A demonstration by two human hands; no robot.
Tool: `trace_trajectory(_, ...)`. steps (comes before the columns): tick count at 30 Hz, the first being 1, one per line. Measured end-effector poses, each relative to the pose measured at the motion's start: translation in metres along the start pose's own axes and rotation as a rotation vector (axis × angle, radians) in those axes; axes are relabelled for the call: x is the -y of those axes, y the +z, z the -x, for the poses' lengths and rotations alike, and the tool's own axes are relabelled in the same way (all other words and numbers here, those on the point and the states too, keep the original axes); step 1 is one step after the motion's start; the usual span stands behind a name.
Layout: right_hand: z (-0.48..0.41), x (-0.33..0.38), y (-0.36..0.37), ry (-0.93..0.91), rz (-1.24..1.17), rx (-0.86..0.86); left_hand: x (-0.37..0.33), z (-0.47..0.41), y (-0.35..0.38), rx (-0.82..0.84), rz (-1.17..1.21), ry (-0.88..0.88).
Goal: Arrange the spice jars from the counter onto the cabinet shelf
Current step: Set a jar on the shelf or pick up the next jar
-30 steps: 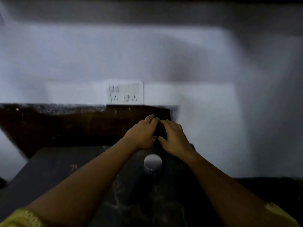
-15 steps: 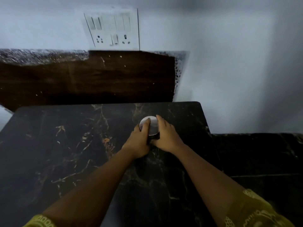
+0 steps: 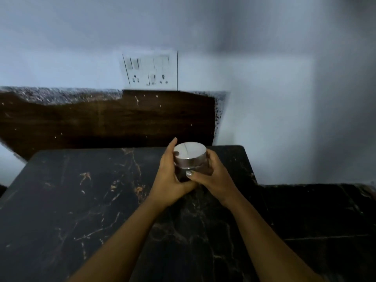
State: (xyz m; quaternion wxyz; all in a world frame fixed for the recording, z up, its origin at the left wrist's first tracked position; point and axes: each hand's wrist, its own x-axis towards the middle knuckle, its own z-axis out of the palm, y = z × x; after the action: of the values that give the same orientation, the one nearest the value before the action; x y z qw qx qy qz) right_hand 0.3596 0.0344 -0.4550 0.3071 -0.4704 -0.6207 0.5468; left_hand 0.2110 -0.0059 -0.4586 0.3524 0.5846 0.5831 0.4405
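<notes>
The spice jar (image 3: 190,161) sits between both hands near the far right part of the dark marbled surface (image 3: 81,200), upright, with its flat silver lid (image 3: 189,152) facing up and a dark glass body below it. Whether its base touches the surface or is raised just above it cannot be told, since the hands hide the bottom. The left hand (image 3: 169,180) wraps the jar's left side, its fingers (image 3: 170,148) reaching up past the lid's edge, clamped on the jar. The right hand (image 3: 215,177) closes on the right side, thumb laid across the front of the glass with a pale painted nail showing. Both bare forearms run in from the bottom edge. Behind the surface stands a dark wood-grain panel (image 3: 101,123) against a pale wall (image 3: 264,98), and just above the panel is a white switch and socket plate (image 3: 151,71). To the right, a lower dark ledge (image 3: 315,210) adjoins the surface.
</notes>
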Motion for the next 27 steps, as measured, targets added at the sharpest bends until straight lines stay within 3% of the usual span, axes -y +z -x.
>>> trace_trajectory(6, 0.041, 0.048, 0.010, -0.074, -0.145, 0.025, -0.048, 0.030, -0.026, 0.017, 0.142, 0.078)
trace_trajectory(13, 0.072, 0.087, 0.023, -0.163, -0.142, -0.172, -0.086, 0.053, -0.041, 0.067, 0.064, 0.234)
trace_trajectory(21, 0.096, 0.119, 0.030, -0.218, -0.242, -0.075, -0.111, 0.058, -0.060, -0.002, 0.164, 0.238)
trace_trajectory(27, 0.103, 0.131, 0.027, -0.233, -0.234, -0.007, -0.119, 0.069, -0.068, 0.081, 0.296, 0.233)
